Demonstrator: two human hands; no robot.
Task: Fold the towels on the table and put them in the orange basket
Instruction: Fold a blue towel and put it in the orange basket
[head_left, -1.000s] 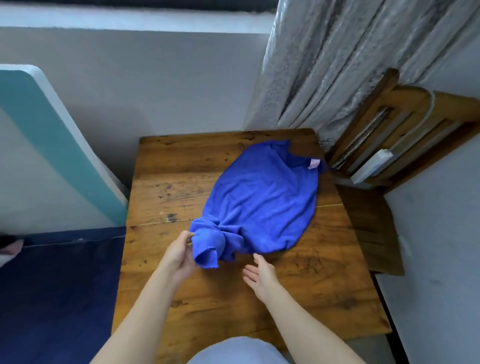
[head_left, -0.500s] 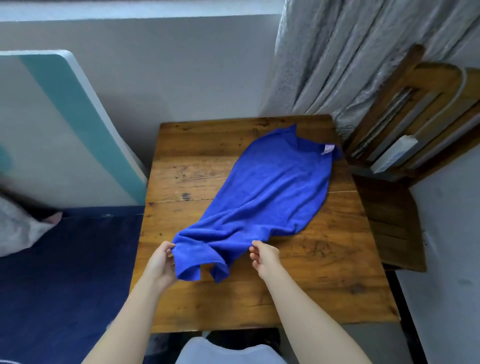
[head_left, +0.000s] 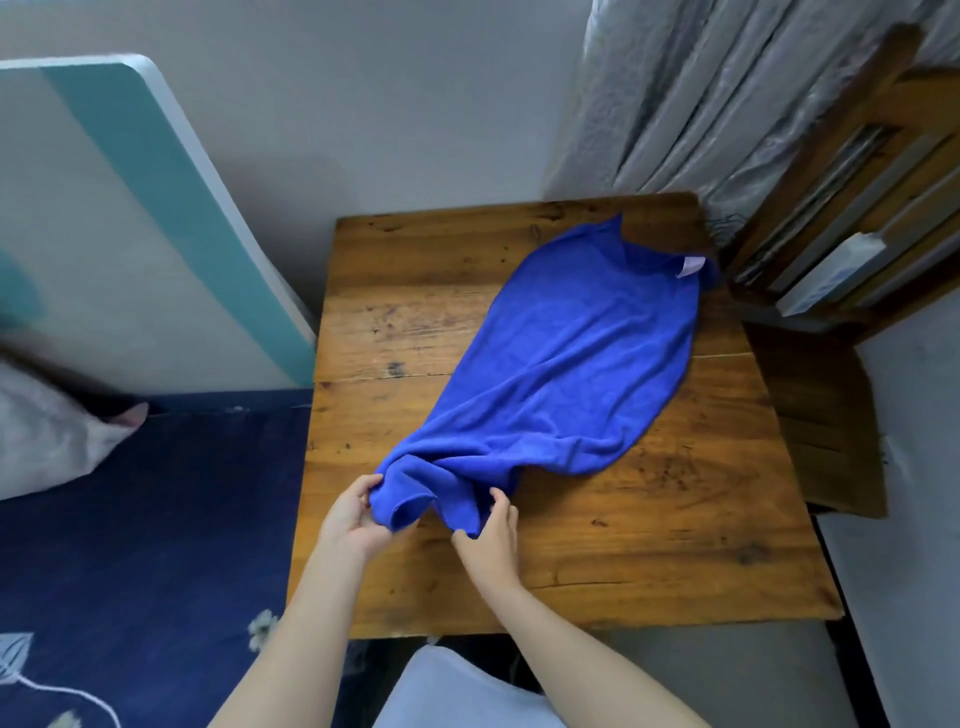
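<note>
Blue towel (head_left: 571, 364) stretches toward 1 o'clock on worktop (head_left: 649, 545) | left hand (head_left: 353, 519), right hand (head_left: 491, 535) each pinch its 6 o'clock edge | likely to spread it flat

Grey wall (head_left: 363, 104), curtain (head_left: 701, 88), wood chair (head_left: 821, 415) rt

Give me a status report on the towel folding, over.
Left hand, right hand: both grip the near edge of the blue towel. Towel unfolded, bunched at the near end, on the wooden table. Orange basket not in view; nothing on the towel.
</note>
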